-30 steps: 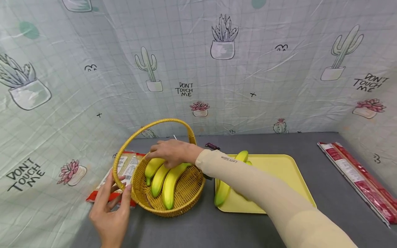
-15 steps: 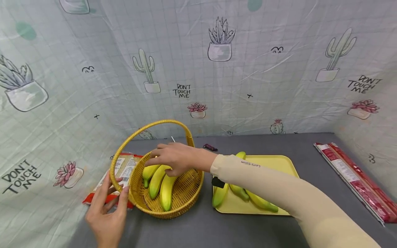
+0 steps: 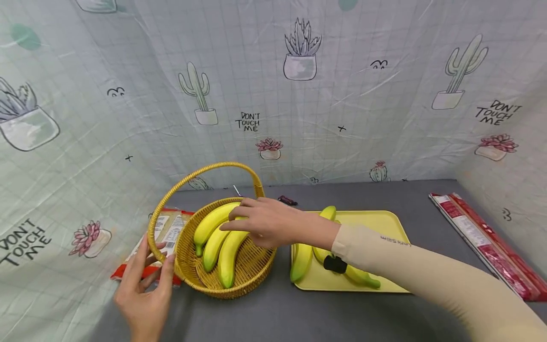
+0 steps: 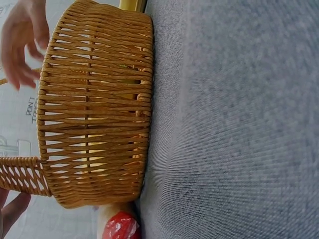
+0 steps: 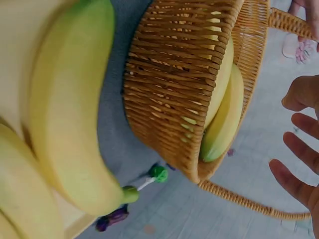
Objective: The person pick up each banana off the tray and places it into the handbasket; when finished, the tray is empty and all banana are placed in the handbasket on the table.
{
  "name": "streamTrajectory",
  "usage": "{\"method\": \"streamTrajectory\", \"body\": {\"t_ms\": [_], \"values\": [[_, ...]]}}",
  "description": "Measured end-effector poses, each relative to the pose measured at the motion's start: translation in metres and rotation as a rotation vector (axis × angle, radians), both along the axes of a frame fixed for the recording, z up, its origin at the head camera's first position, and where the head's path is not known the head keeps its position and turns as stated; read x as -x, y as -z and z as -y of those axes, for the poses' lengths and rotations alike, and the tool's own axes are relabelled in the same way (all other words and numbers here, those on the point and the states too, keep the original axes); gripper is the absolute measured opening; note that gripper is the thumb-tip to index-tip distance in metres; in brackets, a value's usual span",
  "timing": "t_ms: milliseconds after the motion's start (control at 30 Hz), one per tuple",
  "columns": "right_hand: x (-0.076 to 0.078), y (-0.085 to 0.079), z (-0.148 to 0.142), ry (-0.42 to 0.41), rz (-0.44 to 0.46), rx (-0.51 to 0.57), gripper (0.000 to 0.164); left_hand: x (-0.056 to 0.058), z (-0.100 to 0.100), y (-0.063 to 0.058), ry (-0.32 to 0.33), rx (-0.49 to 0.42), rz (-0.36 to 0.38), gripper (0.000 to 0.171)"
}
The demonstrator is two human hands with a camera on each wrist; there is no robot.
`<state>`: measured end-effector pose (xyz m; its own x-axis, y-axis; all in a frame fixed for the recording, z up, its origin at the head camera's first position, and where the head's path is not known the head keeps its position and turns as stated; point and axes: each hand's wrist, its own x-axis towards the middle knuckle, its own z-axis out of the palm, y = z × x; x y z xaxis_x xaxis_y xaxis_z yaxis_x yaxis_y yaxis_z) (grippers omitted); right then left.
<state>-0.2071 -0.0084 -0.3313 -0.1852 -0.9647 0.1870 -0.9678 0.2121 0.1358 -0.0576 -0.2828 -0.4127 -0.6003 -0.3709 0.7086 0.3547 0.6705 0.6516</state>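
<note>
My left hand (image 3: 144, 294) holds the foot of the handle of a yellow wicker basket (image 3: 256, 268), thumb on one side and fingers on the other. Three yellow bananas (image 3: 231, 259) with green tips lie side by side inside. Over the basket's right part hovers my right hand (image 3: 270, 221), its fingers loosely spread with nothing in them. The right wrist view shows those fingers (image 5: 291, 179) apart and empty beyond the basket wall (image 5: 174, 69). More bananas (image 3: 301, 263) lie on a yellow tray (image 3: 380, 228) to the right, partly hidden by my right forearm.
A clear food bag with red ends (image 3: 171, 232) lies behind the basket's left side. A long red packet (image 3: 483, 237) rests at the far right. Behind the basket are a dark wrapped sweet (image 3: 287, 200) and a green-headed lollipop (image 5: 158, 173). A patterned curtain (image 3: 342, 95) backs the table.
My right hand has come off the bananas and drawn right toward the basket's rim, fingers loosening, uncovering the bananas' upper ends. My left hand keeps its hold on the handle.
</note>
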Motion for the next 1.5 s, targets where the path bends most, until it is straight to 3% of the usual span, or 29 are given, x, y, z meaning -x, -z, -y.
{"method": "streamTrajectory", "body": {"t_ms": [333,467,667,1067,1500], "values": [[-0.006,0.006,-0.044,0.069,-0.005,0.167,0.060,-0.001,0.001,0.000,-0.040,-0.006,0.036,0.077],[-0.007,0.009,-0.059,0.087,0.032,0.232,0.062,-0.001,0.000,0.001,-0.061,-0.011,0.041,0.077],[-0.009,0.008,-0.077,0.125,0.070,0.317,0.059,0.001,0.002,0.001,-0.039,0.004,0.013,0.077],[-0.020,0.020,-0.117,0.317,0.105,0.311,0.058,0.002,0.000,0.001,-0.039,0.013,0.022,0.076],[-0.033,0.050,-0.167,0.506,0.151,0.349,0.057,0.001,-0.002,0.003,-0.061,0.006,0.023,0.075]]}}
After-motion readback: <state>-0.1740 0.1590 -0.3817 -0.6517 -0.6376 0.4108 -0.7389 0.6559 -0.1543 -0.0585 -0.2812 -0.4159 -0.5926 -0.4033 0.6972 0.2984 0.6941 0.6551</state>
